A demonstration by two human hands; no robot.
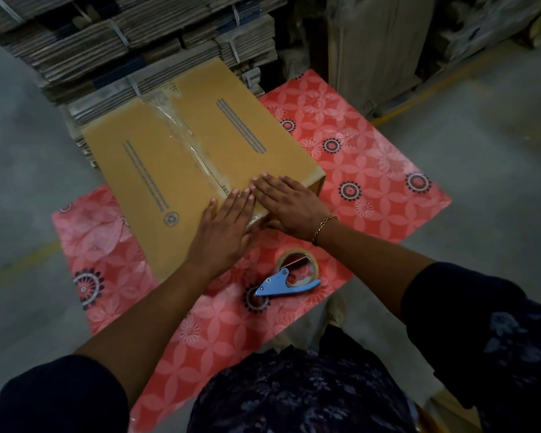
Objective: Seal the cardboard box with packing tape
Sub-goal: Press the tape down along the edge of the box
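Observation:
A brown cardboard box (156, 157) lies closed on a red flowered cloth (356, 157). A strip of clear packing tape (181, 132) runs along its middle seam from the far end to the near edge. My left hand (224, 228) lies flat, fingers together, on the near end of the seam. My right hand (289, 203) presses flat beside it on the box's near right corner, a gold bracelet at the wrist. Neither hand holds anything. A tape roll in a blue dispenser (289, 276) lies on the cloth just below my right wrist.
Tall stacks of bundled flat cardboard (132, 42) stand right behind the box. More cardboard sheets (378, 48) lean at the back right. Grey concrete floor (487, 126) surrounds the cloth, with a yellow line at the right.

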